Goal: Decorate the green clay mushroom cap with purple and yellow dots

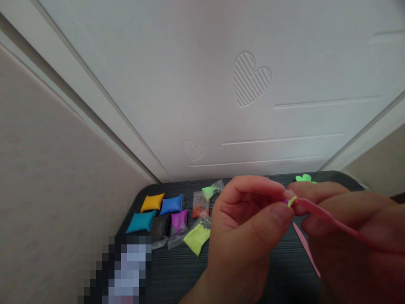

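My left hand (pixel 249 223) pinches a tiny purple and yellow piece of modelling clay (pixel 291 201) between thumb and forefinger, mostly covered by the fingertips. From the right, my right hand (pixel 351 211) grips a pink plastic modelling tool (pixel 329 218). Its tip meets or nearly meets the small piece. Both hands are held above the dark table (pixel 177 274). A second pink tool (pixel 306 249) lies on the table below the right hand. Behind that hand, a bright green clay shape with rounded lobes (pixel 303 178) shows in part.
Several clay packets lie at the left: yellow (pixel 152 202), blue (pixel 171 204), teal (pixel 141 221), black (pixel 160 227) and purple (pixel 179 221). Opened bags hold orange (pixel 201 210), light green (pixel 208 192) and lime clay (pixel 198 238). A blurred-out object (pixel 126 270) is front left. A white panel (pixel 202 105) stands behind.
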